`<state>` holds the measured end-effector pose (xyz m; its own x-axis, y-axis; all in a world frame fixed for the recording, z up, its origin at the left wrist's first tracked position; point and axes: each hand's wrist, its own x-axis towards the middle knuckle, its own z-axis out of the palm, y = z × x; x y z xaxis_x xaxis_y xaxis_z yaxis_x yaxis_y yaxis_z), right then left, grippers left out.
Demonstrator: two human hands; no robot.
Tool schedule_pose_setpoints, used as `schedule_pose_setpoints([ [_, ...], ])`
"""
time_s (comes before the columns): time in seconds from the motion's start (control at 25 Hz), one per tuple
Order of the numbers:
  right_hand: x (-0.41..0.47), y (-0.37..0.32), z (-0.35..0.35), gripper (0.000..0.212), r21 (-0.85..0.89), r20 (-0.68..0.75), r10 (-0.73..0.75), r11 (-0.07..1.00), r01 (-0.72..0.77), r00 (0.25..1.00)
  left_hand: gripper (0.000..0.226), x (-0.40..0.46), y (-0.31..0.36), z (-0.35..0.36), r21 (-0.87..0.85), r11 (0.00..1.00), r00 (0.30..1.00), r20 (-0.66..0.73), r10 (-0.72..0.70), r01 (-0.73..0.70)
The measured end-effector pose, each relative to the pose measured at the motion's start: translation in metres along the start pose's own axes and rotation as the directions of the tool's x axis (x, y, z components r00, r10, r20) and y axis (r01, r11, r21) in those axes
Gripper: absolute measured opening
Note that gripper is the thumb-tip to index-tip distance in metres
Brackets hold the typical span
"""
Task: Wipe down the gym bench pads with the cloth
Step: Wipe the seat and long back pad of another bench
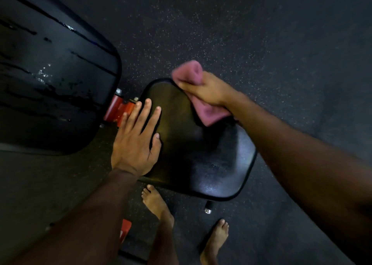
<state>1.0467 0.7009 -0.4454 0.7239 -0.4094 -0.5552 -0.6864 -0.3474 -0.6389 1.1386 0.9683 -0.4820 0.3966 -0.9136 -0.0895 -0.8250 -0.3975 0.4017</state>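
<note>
A small black seat pad (201, 160) lies in the middle of the view. My left hand (136, 140) rests flat on its left side with the fingers straight and spread. My right hand (207, 90) grips a pink cloth (191, 73) at the pad's far right edge; one end of the cloth sticks up past my fingers and the other end (209, 113) hangs onto the pad. A long black back pad (52, 79) fills the left side, with cracked vinyl and wet glints on it.
A red frame bracket with bolts (118, 108) joins the two pads. My bare feet (157, 202) stand on the dark speckled rubber floor (261, 33) just below the seat pad. A black adjustment knob (208, 207) pokes out under the seat's near edge.
</note>
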Motion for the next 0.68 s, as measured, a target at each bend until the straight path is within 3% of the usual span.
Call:
schedule_pose_setpoints([
  [0.12, 0.052, -0.057, 0.025, 0.034, -0.199, 0.073, -0.132, 0.969, 0.144, 0.989, 0.065, 0.0, 0.002, -0.001, -0.006, 1.0, 1.0, 0.003, 0.008, -0.008],
  [0.24, 0.022, -0.044, 0.015, 0.039, -0.204, -0.041, -0.205, 0.96, 0.192, 0.978, 0.066, 0.001, 0.002, -0.001, -0.012, 1.0, 1.0, 0.02, 0.014, -0.014],
  [0.32, -0.031, 0.007, -0.001, 0.04, -0.144, -0.071, -0.1, 0.986, 0.089, 0.992, 0.067, 0.001, 0.001, -0.001, -0.006, 1.0, 1.0, 0.019, -0.01, 0.01],
  [0.4, -0.097, 0.056, -0.012, 0.054, -0.14, -0.09, 0.086, 0.985, -0.098, 0.992, 0.067, -0.001, 0.001, -0.001, -0.001, 1.0, 1.0, 0.017, -0.005, 0.005],
  [0.52, -0.125, 0.073, -0.012, 0.053, -0.15, -0.118, 0.248, 0.953, -0.264, 0.962, 0.067, 0.0, 0.002, -0.001, 0.009, 1.0, 1.0, 0.008, 0.0, 0.0],
  [0.6, -0.086, 0.042, -0.006, 0.048, -0.129, -0.15, 0.161, 0.975, -0.181, 0.976, 0.067, 0.001, 0.003, 0.0, 0.001, 1.0, 1.0, -0.001, -0.001, 0.001],
  [0.68, -0.029, -0.007, 0.006, 0.041, -0.183, -0.114, -0.031, 0.983, 0.01, 0.993, 0.067, 0.001, 0.002, 0.0, 0.006, 1.0, 1.0, -0.015, 0.008, -0.008],
])
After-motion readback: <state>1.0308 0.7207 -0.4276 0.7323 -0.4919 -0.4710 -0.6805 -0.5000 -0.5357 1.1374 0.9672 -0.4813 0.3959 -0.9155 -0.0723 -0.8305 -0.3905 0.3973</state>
